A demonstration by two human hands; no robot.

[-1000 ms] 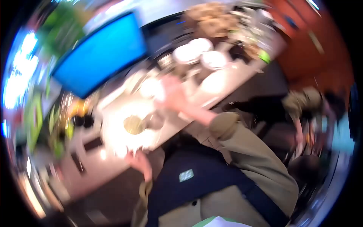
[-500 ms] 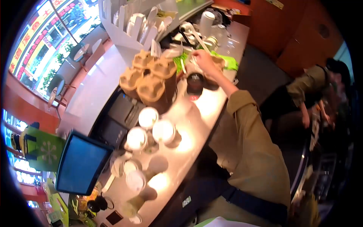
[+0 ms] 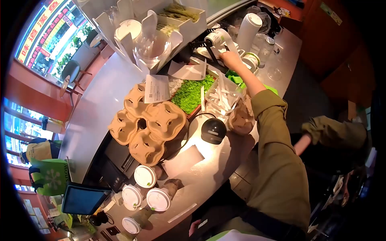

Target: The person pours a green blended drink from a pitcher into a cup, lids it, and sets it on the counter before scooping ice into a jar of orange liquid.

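My right hand point(image 3: 232, 61) reaches across the counter to the far end, fingers bent together beside a white roll point(image 3: 217, 37) on a black holder point(image 3: 212, 52). A white strip hangs from the roll down to the fingers. Whether they grip it I cannot make out. Just this side of the hand is a clear box point(image 3: 222, 94) of white wrapped sticks. Only a small part of my left hand point(image 3: 194, 227) shows at the bottom, low beside the counter edge, its fingers mostly hidden.
Stacked cardboard cup carriers point(image 3: 152, 120) stand mid-counter beside a green planter point(image 3: 193, 94) and a black round device point(image 3: 213, 131). Several white-lidded cups point(image 3: 159, 199) and a screen point(image 3: 85, 199) are nearer. A tall white bottle point(image 3: 249, 32) stands behind. A co-worker's sleeve point(image 3: 337, 132) is at right.
My view has come closer to the far end of the counter. My right hand has moved from around the box of sticks to beside the white roll.
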